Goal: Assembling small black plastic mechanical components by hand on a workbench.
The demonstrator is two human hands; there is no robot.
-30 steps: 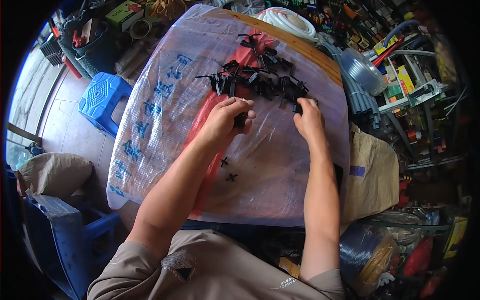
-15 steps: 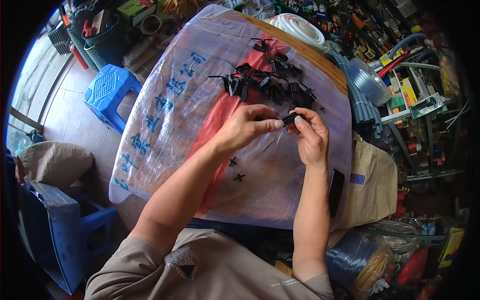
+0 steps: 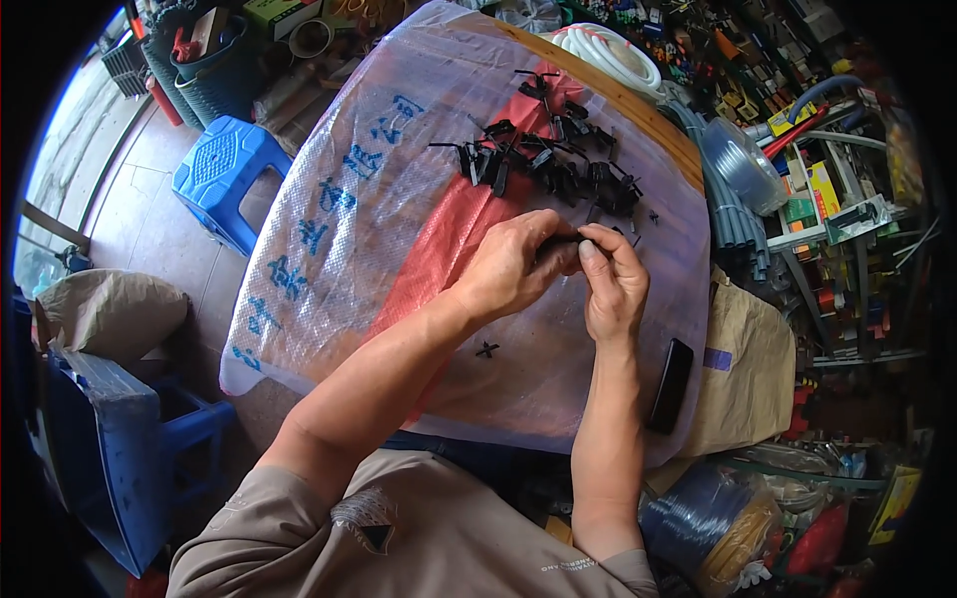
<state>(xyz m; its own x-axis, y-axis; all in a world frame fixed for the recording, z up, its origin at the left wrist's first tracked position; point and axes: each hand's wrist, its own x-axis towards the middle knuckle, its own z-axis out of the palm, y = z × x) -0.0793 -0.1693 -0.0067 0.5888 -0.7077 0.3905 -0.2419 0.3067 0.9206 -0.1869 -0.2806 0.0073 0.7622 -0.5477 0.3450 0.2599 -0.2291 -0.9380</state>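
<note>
From the head view, the left hand (image 3: 513,267) and the right hand (image 3: 613,284) meet above the counter (image 3: 608,95), which is covered by a translucent woven plastic sack with a red stripe and blue print (image 3: 399,229). Both grips are closed, fingertips pinching a small black plastic piece (image 3: 570,242) between them, held just above the sack. A heap of similar black plastic clips (image 3: 553,164) lies beyond the hands. One tiny black cross-shaped piece (image 3: 486,349) rests near the left forearm. A black phone (image 3: 670,385) lies by the right wrist. A blue plastic stool (image 3: 231,179) stands to the left.
</note>
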